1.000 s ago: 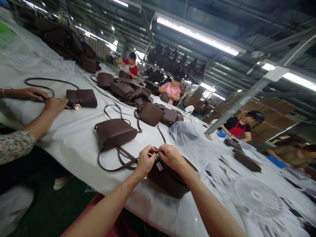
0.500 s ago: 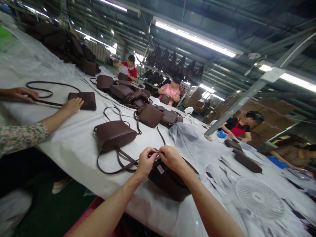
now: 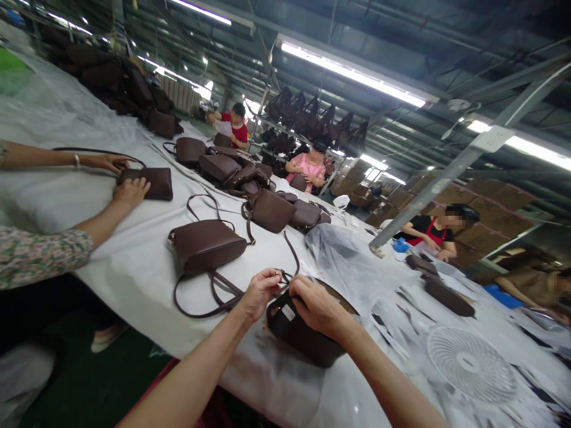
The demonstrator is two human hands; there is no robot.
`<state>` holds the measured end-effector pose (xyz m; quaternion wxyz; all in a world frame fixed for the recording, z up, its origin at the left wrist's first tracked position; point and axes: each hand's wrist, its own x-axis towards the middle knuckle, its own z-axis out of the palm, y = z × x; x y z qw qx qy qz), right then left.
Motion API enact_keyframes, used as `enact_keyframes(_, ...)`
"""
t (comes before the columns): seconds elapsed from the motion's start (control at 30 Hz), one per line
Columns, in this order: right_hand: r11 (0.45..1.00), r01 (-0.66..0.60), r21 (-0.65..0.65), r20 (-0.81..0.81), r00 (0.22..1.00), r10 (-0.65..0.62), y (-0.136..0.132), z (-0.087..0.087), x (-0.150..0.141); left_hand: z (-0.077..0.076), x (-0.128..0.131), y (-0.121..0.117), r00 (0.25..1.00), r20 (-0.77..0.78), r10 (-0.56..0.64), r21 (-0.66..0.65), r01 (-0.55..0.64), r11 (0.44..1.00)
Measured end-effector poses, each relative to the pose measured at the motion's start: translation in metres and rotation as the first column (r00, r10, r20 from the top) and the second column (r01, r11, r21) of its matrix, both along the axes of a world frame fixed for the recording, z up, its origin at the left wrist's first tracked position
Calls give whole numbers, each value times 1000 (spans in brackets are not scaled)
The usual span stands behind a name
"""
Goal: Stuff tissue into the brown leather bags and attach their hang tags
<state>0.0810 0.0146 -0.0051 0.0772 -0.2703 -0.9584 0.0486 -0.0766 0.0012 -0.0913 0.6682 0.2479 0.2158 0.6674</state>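
Head view: you have the dark brown bag (image 3: 307,345) in front of you, near the edge of the white-covered desk (image 3: 134,261), with its top facing you and a white label (image 3: 288,312) showing at its mouth. Your left hand (image 3: 260,293) is narrowed to a pinch, thumb and fingertips together on a thin dark strap (image 3: 292,249) just above the bag's near left end. Your right hand (image 3: 319,306) is curled over the bag's top edge beside that strap; its fingers are bent, but you cannot tell from here what lies between them.

Just left of your left hand, a second brown bag (image 3: 212,246) lies on the desk, its strap looped toward you. Beyond it sits a heap of similar bags (image 3: 241,166). Clear plastic sheeting (image 3: 339,255) lies crumpled behind the bag at your hands, and a white fan (image 3: 471,364) is to the right. On your far left, a co-worker in a floral sleeve (image 3: 44,255) has both hands at a flat brown bag (image 3: 159,183).
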Motion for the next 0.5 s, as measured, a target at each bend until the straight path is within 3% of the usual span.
enact_keyframes(0.13, 977, -181, 117, 274, 951, 143, -8, -6, 13, -5, 0, 0, 997, 70, 11, -18, -10, 1000)
enact_keyframes(0.27, 968, -161, 191, 313, 945, 95, -3, -12, 13, -6, 1, -2, 987, 157, -46, -11, 48, 999)
enact_keyframes(0.33, 974, -110, 196, 240, 969, 61, 0, -12, 11, -5, -1, -2, 972, 226, -68, -6, 71, 997)
enact_keyframes(0.4, 986, -47, 157, 63, 997, 38, 2, -10, 8, -4, -3, -2, 954, 291, -76, -12, 83, 996)
enact_keyframes(0.5, 993, 117, -32, -257, 959, -121, 5, -7, 3, -7, -8, 0, 930, 351, -108, -33, 128, 991)
